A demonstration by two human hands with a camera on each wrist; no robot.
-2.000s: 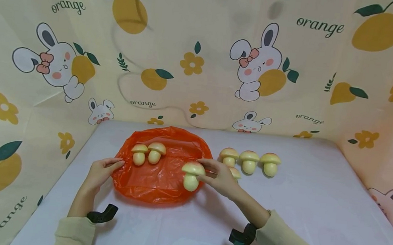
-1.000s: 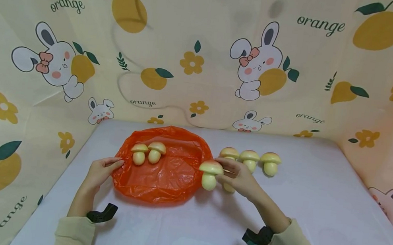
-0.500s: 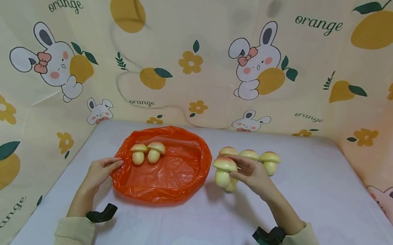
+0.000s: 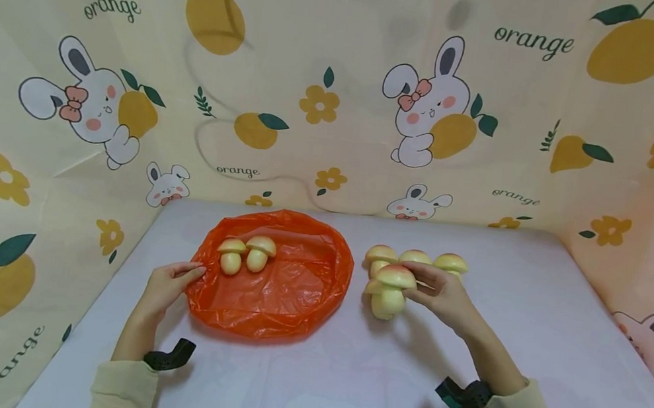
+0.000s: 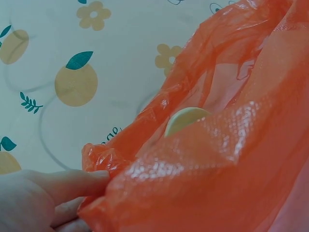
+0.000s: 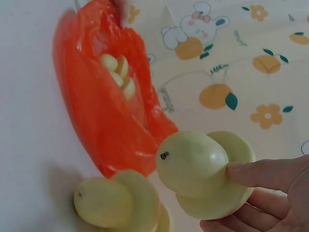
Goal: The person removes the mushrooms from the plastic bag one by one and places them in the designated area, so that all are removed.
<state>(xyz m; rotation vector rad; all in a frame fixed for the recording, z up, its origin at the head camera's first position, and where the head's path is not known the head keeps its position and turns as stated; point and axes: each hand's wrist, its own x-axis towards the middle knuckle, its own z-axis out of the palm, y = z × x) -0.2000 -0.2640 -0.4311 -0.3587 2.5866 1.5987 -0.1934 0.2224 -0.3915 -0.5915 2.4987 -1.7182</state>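
Note:
My left hand [image 4: 165,288] pinches the left rim of an open orange plastic bag [image 4: 266,327]. Inside it, toward the left, lie two toy mushrooms [image 4: 258,255] with pale stems and yellowish caps. In the left wrist view, thumb and fingers grip the crumpled plastic [image 5: 104,159]. To the right of the bag, my right hand [image 4: 445,301] holds another toy mushroom [image 4: 396,278] by its cap, stem pointing down. A further mushroom [image 6: 104,203] sits just behind it on the table, mostly hidden from the head view.
Three mushrooms stand in a row behind my right hand, among them a left one [image 4: 381,255] and a right one [image 4: 451,262]. The white table [image 4: 295,393] meets a patterned cloth backdrop [image 4: 355,54] at the back and sides. Each wrist wears a black camera.
My right hand has carried its mushroom rightward, from over the bag's right rim to the mushrooms beside it. My left hand has kept its grip on the rim, without visible movement.

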